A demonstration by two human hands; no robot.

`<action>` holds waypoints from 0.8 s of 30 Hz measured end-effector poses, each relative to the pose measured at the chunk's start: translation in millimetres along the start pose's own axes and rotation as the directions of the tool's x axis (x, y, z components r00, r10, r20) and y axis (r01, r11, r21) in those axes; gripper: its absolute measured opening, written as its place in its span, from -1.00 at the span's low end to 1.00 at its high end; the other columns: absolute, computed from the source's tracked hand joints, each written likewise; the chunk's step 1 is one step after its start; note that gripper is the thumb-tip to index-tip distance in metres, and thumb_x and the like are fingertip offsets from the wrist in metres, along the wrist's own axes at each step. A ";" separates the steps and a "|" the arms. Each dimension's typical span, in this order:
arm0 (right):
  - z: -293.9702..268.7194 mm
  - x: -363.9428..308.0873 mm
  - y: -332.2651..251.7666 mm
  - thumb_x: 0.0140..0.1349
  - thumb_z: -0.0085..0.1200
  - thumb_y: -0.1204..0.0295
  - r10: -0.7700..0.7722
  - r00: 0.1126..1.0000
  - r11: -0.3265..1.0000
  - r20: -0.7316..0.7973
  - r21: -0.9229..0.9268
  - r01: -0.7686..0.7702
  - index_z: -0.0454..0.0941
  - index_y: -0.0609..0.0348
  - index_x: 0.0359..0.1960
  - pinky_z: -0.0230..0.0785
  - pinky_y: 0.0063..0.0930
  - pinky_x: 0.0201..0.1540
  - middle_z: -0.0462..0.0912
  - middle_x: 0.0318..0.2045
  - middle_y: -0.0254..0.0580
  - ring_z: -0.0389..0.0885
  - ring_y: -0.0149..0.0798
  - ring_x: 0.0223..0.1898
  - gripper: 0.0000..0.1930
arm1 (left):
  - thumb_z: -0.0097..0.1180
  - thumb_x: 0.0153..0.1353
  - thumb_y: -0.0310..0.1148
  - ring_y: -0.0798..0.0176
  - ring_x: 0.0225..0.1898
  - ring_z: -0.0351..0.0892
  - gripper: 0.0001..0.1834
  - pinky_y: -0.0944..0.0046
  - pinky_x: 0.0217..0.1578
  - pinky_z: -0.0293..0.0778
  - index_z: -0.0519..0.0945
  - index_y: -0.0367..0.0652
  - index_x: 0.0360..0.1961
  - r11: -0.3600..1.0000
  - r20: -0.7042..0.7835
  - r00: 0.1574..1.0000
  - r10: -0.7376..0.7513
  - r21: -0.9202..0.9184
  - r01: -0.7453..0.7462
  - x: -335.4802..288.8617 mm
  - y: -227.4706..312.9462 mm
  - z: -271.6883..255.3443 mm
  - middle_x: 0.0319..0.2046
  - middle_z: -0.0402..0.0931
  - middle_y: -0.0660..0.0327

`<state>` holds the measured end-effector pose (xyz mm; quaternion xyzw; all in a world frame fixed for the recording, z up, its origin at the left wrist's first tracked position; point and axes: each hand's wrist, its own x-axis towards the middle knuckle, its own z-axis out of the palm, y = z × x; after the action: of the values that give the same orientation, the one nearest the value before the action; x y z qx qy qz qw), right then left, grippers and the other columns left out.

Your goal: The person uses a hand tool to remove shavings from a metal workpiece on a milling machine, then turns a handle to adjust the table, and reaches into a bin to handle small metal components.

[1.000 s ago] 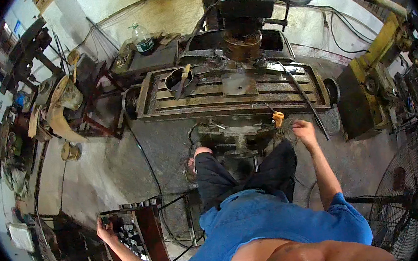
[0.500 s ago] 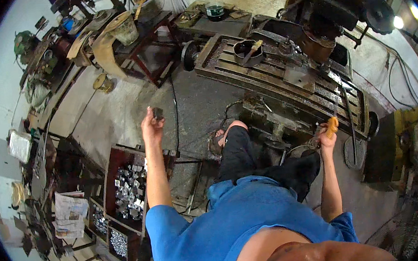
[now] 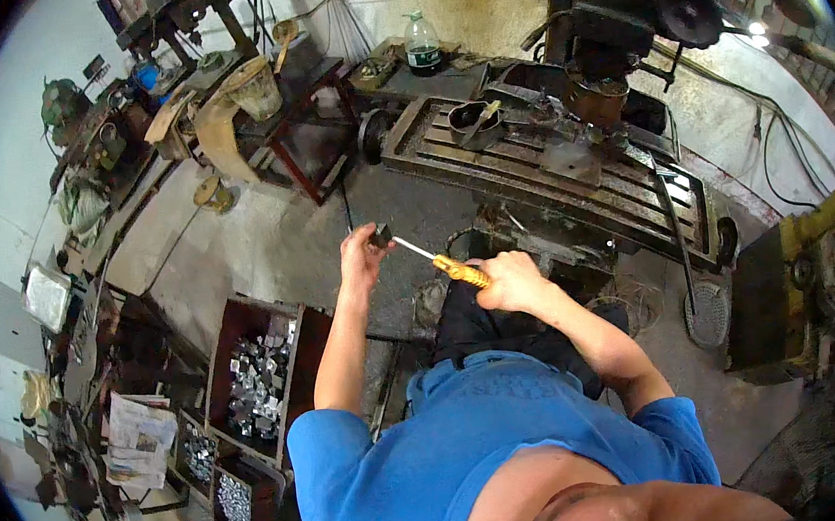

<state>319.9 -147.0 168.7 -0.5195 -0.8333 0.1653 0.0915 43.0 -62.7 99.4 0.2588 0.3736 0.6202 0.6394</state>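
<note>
My left hand point(image 3: 359, 262) is closed, pinching a small dark metal block point(image 3: 381, 235) between thumb and fingers. In my right hand point(image 3: 514, 281) is a yellow air blow gun point(image 3: 460, 270) with a thin pale nozzle. The nozzle tip points left at the block and is close to it or touching; I cannot tell which. My right fingers wrap round the gun's rear end. Both hands are in front of my body, over the floor. Left of my left forearm, a dark wooden box point(image 3: 317, 340) holds many shiny metal blocks.
A slotted machine table point(image 3: 428, 164) stands ahead to the right, carrying a dark pot point(image 3: 476, 124) with a brush in it. Smaller bins point(image 3: 234, 497) of metal bits sit beside the box. A red-legged bench point(image 3: 301, 176) and a bucket point(image 3: 254, 93) are at the far left.
My right hand has swung left from beside the machine table, bringing the blow gun's nozzle to the block. My left hand has moved a little right, still holding the block.
</note>
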 end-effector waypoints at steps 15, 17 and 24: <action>-92.7 -59.6 155.1 -0.23 -0.02 0.26 0.600 0.726 0.775 -0.337 0.018 -0.632 0.57 0.26 -0.51 0.45 -0.21 -0.27 0.58 -0.45 0.12 0.59 0.03 -0.38 -0.69 | 0.01 0.06 -0.55 0.16 -0.37 0.49 -0.92 -0.06 -0.05 0.40 0.45 -0.38 -0.46 0.988 0.029 0.997 -0.070 -0.133 0.073 13.4 -3.3 -13.8 -0.49 0.49 0.08; -88.8 -34.5 176.3 -0.18 -0.01 0.24 0.647 0.699 0.744 -0.303 0.049 -0.667 0.57 0.26 -0.43 0.44 -0.24 -0.21 0.58 -0.39 0.10 0.58 0.02 -0.31 -0.66 | 0.02 0.05 -0.54 0.15 -0.35 0.50 -0.92 -0.06 -0.05 0.39 0.45 -0.38 -0.45 0.982 0.103 0.992 -0.078 -0.161 0.094 15.7 -7.6 -0.6 -0.47 0.49 0.07; -111.3 -13.1 186.7 -0.16 -0.02 0.27 0.762 0.594 0.643 -0.258 0.192 -0.741 0.58 0.23 -0.38 0.42 -0.30 -0.16 0.60 -0.35 0.02 0.59 -0.04 -0.27 -0.66 | 0.01 0.04 -0.53 0.20 -0.48 0.47 -0.92 -0.08 -0.12 0.44 0.45 -0.35 -0.51 0.984 0.189 0.970 -0.154 -0.065 0.169 30.9 -23.1 15.6 -0.52 0.45 0.11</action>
<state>517.8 -62.9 203.0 -0.8380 -0.5045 0.1299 0.1621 67.8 -32.3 85.4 0.2577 0.3075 0.5542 0.7293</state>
